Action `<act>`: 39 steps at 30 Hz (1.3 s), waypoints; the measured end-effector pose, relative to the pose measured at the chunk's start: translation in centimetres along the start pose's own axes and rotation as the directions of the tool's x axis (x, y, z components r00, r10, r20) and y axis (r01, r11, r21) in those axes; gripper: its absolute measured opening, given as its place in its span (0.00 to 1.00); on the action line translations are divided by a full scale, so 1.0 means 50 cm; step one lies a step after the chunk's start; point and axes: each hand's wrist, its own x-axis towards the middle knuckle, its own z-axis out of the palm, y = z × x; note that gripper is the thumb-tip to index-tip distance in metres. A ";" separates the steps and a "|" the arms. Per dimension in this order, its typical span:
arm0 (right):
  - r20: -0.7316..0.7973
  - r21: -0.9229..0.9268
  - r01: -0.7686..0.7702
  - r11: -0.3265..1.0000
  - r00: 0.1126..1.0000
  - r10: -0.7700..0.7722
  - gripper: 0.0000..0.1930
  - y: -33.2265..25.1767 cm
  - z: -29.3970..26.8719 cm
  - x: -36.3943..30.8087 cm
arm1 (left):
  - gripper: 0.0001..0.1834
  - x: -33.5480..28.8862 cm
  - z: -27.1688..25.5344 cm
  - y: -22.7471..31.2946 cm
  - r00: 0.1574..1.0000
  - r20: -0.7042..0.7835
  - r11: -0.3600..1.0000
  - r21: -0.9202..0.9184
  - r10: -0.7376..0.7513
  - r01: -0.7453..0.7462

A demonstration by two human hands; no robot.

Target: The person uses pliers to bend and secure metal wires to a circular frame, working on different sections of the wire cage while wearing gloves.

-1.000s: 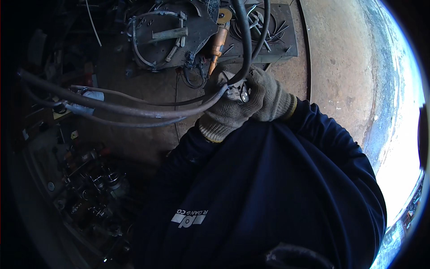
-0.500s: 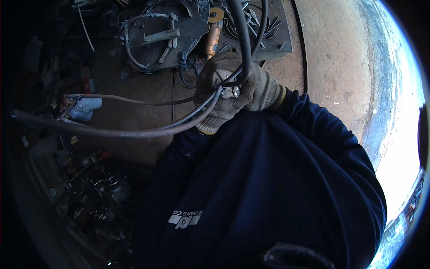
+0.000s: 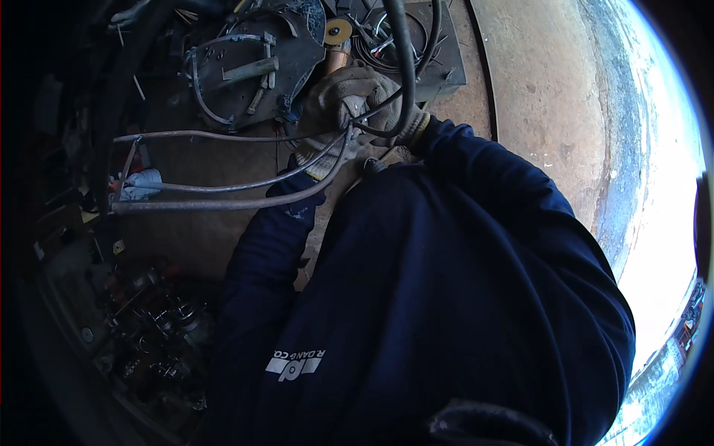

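Workshop floor (image 3: 223,230) | both gloved hands (image 3: 349,111) closed around hoses (image 3: 245,186) | orange grinder (image 3: 338,48) beyond

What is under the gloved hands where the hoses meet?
Both gloved hands, left hand and right hand, close around the hoses. A bit of metal fitting shows between them; the rest is covered by the gloves. An orange grinder lies beyond.

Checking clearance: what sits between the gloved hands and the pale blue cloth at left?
In the head view, only dusty hoses span from the knit-gloved hands to the blue cloth, above bare brown floor.
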 end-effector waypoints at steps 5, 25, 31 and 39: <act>0.228 -0.235 0.187 0.954 0.965 -0.133 0.28 -0.015 -0.020 0.018 | 0.26 0.013 0.001 -0.002 1.000 -0.023 0.998 -0.066 0.003 -0.005; 0.067 -0.013 0.123 0.992 0.990 -0.122 0.18 0.024 -0.058 0.019 | 0.16 0.101 -0.004 0.011 0.996 0.047 0.997 0.003 0.077 -0.077; 0.220 -0.474 0.249 0.844 0.962 -0.160 0.16 0.000 -0.073 0.005 | 0.15 0.103 -0.002 0.028 0.998 0.043 0.999 0.018 0.036 -0.037; 0.077 -0.298 -0.032 0.954 0.995 0.057 0.28 -0.099 0.003 -0.018 | 0.21 -0.031 -0.005 0.073 0.837 0.452 0.950 0.196 -0.308 0.244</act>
